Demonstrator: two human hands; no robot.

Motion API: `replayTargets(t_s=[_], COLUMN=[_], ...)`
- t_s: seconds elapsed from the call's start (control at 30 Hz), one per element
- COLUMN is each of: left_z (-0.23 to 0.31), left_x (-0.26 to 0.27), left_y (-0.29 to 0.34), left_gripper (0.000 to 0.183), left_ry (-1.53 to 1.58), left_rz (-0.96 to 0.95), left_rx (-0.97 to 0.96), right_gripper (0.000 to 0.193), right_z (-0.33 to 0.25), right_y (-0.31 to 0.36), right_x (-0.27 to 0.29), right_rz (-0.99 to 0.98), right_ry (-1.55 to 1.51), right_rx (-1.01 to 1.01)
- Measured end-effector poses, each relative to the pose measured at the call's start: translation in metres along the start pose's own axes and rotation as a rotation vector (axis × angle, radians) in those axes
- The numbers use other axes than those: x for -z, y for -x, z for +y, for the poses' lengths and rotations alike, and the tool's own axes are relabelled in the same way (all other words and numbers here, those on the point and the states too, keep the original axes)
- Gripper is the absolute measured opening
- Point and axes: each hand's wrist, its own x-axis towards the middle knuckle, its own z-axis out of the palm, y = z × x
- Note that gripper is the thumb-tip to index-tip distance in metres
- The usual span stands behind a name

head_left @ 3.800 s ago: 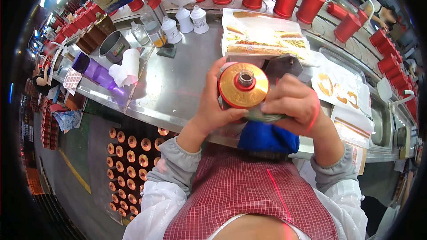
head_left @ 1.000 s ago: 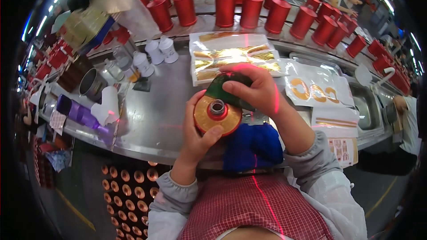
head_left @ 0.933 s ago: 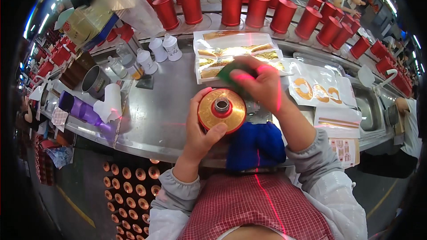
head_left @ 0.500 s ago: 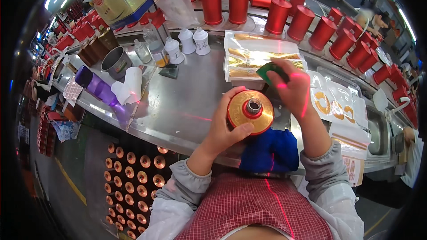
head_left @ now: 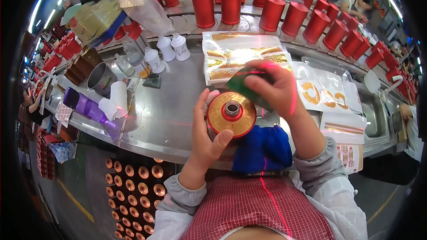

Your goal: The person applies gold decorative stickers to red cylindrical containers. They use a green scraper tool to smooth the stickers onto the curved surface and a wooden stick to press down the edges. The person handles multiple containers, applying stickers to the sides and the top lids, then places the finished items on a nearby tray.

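My left hand (head_left: 205,140) is wrapped around the side of a red bottle (head_left: 218,118) with a gold top and a bare open neck. The bottle's mouth faces up towards me, and my thumb lies at its near rim. In my right hand (head_left: 280,90) is a flat green scraper (head_left: 242,83), pinched between thumb and fingers, just above the bottle's far right edge. Whether it touches the bottle I cannot tell. Under and beside the bottle, a blue cloth (head_left: 262,151) lies at the counter's edge. Behind my hands are white sheets with gold decals (head_left: 240,40).
Red bottles (head_left: 271,13) line the conveyor at the back. On the left stand white bottles (head_left: 167,49), a metal pot (head_left: 100,79) and a purple bottle (head_left: 86,104). To the right are more gold decals (head_left: 311,93) and a sink (head_left: 373,115). Gold-topped bottles (head_left: 132,200) fill the floor at lower left.
My view has shifted, so the scene sits further left. The green scraper has come down closer to the bottle. My left thumb has slid from the gold top to its rim.
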Motion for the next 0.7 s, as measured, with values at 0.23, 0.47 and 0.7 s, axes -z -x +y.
replayTargets(t_s=[0.23, 0.47, 0.7], left_z=[0.004, 0.002, 0.0], left_x=[-0.01, -0.009, -0.007], left_y=[-0.003, -0.008, -0.009], left_gripper=[0.078, 0.078, 0.084], left_ry=[0.018, 0.049, 0.06], left_rz=[-0.001, -0.036, -0.038], left_rx=[0.091, 0.129, 0.142], right_gripper=[0.033, 0.036, 0.034], right_z=[0.006, 0.01, 0.012], right_y=[-0.008, -0.013, -0.017], right_x=[-0.003, -0.002, 0.003], right_rz=[-0.133, -0.109, -0.043], right_ry=[0.185, 0.192, 0.271], right_rx=[0.12, 0.136, 0.105])
